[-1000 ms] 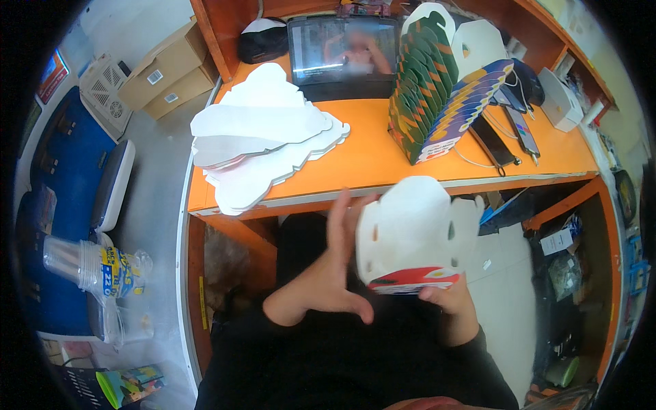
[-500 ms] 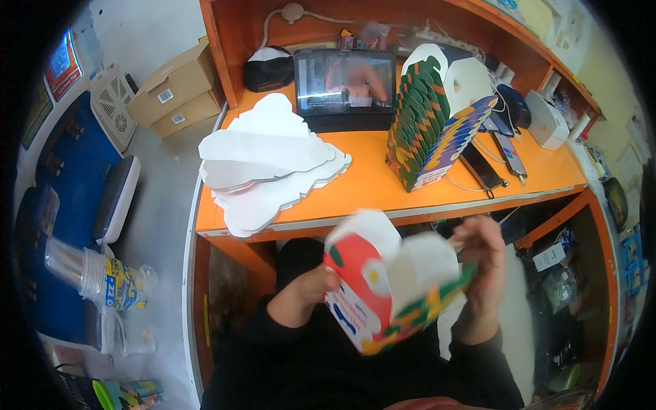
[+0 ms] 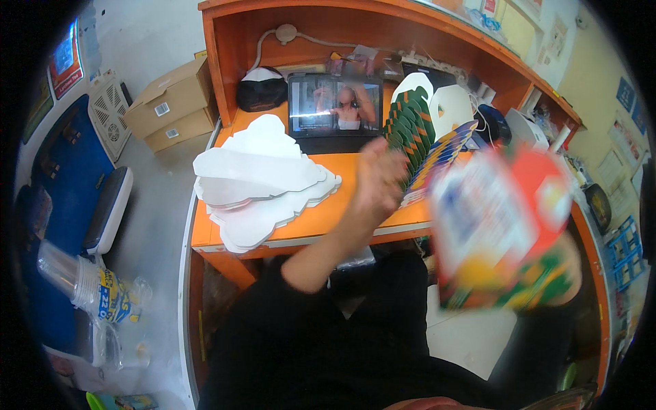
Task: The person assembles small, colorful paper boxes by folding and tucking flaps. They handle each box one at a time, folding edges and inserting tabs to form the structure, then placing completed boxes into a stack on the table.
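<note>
A folded paper food box point(image 3: 492, 232), printed red, white, yellow and green, is blurred by motion at the right. My right hand point(image 3: 571, 266) shows partly behind its right side and is closed on it; most of those fingers are hidden. Over the desk's front, my left hand point(image 3: 379, 181) is raised with nothing in it, its fingers loosely apart and somewhat blurred. Just beyond that hand stands a nested stack of folded food boxes point(image 3: 411, 126), green on one side and purple on the other. Flat white box blanks point(image 3: 256, 160) lie piled on the left of the desk.
A tablet point(image 3: 335, 106) stands at the back of the orange desk point(image 3: 345, 219), beside a black-and-white cap-like object point(image 3: 262, 89). Cardboard boxes point(image 3: 171, 102) and stacked clear plastic cups point(image 3: 96, 283) sit on the grey surface to the left. A raised orange shelf point(image 3: 410, 17) borders the back.
The food box has swung right and upward in my right hand. My left hand has let go of it and moved up toward the nested stack. The view has shifted slightly.
</note>
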`<state>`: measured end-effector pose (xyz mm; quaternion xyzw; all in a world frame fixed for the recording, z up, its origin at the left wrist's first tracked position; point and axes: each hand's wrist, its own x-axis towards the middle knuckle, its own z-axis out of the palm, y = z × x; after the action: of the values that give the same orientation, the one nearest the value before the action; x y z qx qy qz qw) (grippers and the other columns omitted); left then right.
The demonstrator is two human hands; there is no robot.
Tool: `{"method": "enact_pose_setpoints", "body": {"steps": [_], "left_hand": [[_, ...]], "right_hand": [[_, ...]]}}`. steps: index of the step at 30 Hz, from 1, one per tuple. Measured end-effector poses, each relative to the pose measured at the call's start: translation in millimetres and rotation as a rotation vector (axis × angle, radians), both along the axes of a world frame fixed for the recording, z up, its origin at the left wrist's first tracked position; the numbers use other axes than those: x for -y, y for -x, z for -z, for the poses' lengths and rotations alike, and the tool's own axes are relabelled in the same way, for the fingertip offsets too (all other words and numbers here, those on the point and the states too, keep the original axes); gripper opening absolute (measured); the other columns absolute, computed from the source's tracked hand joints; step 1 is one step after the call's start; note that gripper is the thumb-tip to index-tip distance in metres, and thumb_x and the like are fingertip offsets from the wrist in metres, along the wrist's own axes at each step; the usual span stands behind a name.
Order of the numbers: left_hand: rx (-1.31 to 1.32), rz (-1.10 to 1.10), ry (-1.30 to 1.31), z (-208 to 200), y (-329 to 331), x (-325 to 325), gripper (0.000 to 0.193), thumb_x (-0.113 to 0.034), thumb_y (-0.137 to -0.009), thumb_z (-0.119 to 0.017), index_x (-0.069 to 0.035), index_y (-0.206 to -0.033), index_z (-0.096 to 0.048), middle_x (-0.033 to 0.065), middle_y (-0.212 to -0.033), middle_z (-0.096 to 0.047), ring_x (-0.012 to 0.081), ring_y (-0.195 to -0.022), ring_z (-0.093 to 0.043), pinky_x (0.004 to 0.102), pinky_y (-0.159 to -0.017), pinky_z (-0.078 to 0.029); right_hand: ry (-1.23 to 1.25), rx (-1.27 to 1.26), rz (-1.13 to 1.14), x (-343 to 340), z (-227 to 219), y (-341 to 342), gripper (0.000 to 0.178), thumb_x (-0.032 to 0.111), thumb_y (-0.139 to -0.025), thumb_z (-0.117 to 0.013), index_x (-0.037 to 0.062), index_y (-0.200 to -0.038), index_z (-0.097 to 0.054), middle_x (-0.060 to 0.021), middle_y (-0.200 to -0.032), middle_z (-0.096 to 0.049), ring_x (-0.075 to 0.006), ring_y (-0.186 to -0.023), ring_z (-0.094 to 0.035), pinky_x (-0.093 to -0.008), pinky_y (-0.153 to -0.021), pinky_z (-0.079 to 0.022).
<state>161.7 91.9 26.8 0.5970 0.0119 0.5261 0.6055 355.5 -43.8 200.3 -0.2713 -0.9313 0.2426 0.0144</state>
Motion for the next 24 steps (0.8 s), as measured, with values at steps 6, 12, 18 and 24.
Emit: {"method": "enact_pose_setpoints", "body": {"steps": [6, 12, 18, 24], "left_hand": [[-0.354, -0.791, -0.391, -18.4, -35.9, -64.0, 0.146, -0.046, -0.051, -0.095, 0.0, -0.148, 0.004, 0.0321, -0.149, -0.017, 0.0442, -0.141, -0.022, 0.0486, -0.117, -0.02], [-0.374, -0.687, -0.331, -14.3, -46.7, -72.0, 0.13, -0.034, -0.062, -0.09, 0.002, -0.149, 0.001, 0.0329, -0.147, -0.021, 0.0437, -0.141, -0.024, 0.047, -0.117, -0.023], [-0.512, -0.764, -0.424, -19.1, -40.3, -71.6, 0.127, -0.039, -0.06, -0.089, 0.002, -0.147, -0.005, 0.0317, -0.141, -0.028, 0.0453, -0.136, -0.03, 0.0481, -0.115, -0.026], [-0.554, -0.738, -0.379, -23.7, -39.2, -70.7, 0.127, -0.042, -0.059, -0.088, 0.001, -0.146, -0.006, 0.0293, -0.14, -0.028, 0.044, -0.136, -0.03, 0.0486, -0.114, -0.027]], "right_hand": [[-0.034, -0.519, 0.508, -104.1, -88.4, -32.3, 0.05, 0.021, -0.09, -0.069, 0.0055, -0.135, -0.053, -0.0172, -0.127, -0.062, -0.0287, -0.111, -0.064, -0.0368, -0.097, -0.052], [0.056, -0.283, 0.575, -198.1, -63.4, -55.5, 0.06, 0.023, -0.082, -0.078, 0.0097, -0.136, -0.054, -0.0124, -0.131, -0.061, -0.0274, -0.114, -0.063, -0.0384, -0.101, -0.05], [-0.011, 0.171, 0.513, -201.9, -65.9, -24.3, 0.05, 0.018, -0.082, -0.075, 0.0079, -0.128, -0.06, -0.0125, -0.125, -0.064, -0.0267, -0.106, -0.066, -0.0385, -0.092, -0.054], [-0.042, 0.464, 0.628, -219.2, -55.2, 3.6, 0.044, 0.016, -0.082, -0.073, 0.007, -0.124, -0.062, -0.0126, -0.12, -0.066, -0.0262, -0.103, -0.067, -0.0388, -0.088, -0.055]]}}
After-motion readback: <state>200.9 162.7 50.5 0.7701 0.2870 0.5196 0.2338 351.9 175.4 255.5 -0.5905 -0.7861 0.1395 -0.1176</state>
